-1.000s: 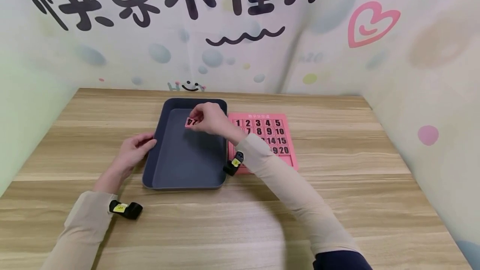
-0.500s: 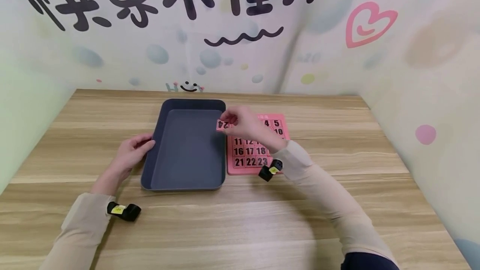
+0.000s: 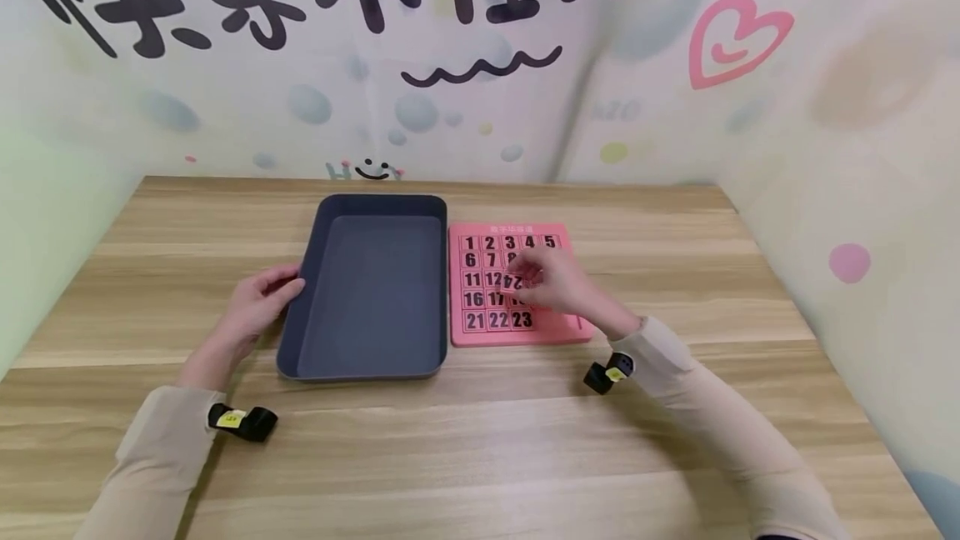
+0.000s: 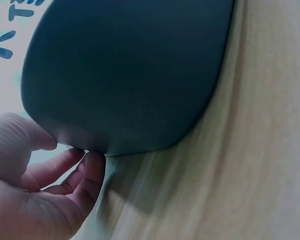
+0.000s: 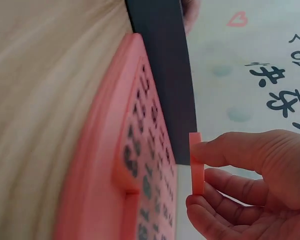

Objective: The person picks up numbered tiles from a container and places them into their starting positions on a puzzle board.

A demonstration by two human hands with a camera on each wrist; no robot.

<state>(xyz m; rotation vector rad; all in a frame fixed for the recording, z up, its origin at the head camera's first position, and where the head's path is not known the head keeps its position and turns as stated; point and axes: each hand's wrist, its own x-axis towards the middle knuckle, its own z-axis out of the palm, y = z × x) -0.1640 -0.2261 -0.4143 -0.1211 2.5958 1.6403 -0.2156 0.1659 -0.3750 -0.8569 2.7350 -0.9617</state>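
In the head view my right hand [image 3: 551, 277] pinches a pink number tile [image 3: 512, 282] marked 24, its digits upside down. It hangs over the pink number puzzle board [image 3: 558, 330]. In the right wrist view the tile [image 5: 196, 165] shows edge-on between thumb and fingertips. Tiles fill the board's rows up to 23 at bottom left; a bare slot lies right of it. The hand hides several middle tiles. My left hand [image 3: 258, 307] holds the left rim of a dark grey tray [image 3: 371, 290], thumb and fingertips at its wall [image 4: 125, 100] in the left wrist view.
The tray stands directly left of the board on a wooden table [image 3: 465, 457]. Behind the table hangs a printed backdrop [image 3: 480, 123] with large black lettering; pale walls flank both sides.
My right hand has carried the 24 tile rightward from above the tray to over the board. My left hand has stayed at the tray's rim.
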